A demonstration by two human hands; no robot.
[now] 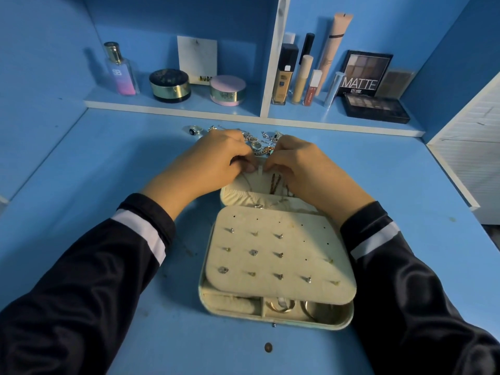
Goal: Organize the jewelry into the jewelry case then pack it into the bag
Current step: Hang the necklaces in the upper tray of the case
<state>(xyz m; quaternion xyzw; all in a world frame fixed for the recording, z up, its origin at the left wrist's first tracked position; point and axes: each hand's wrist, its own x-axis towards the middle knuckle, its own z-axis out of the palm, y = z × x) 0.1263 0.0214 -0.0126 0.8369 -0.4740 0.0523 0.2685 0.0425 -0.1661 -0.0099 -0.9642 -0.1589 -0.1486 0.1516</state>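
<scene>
Jewelry case [344, 321] lies open on the worktop [108, 171]. I see my left hand [216, 155] and right hand [295, 161] pinching its lid's white tab [259, 169].

Blue desk [81, 171] under dim bluish light, raised blue shelf [173, 105] behind, white divider [273, 63], white slatted panel [470, 147] at right

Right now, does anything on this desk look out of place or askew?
Yes. A small dark round piece lies alone on the desk in front of the jewelry case, and a ring sits apart from the tangled jewelry pile. The earring panel sits skewed over the case's tray.
</scene>
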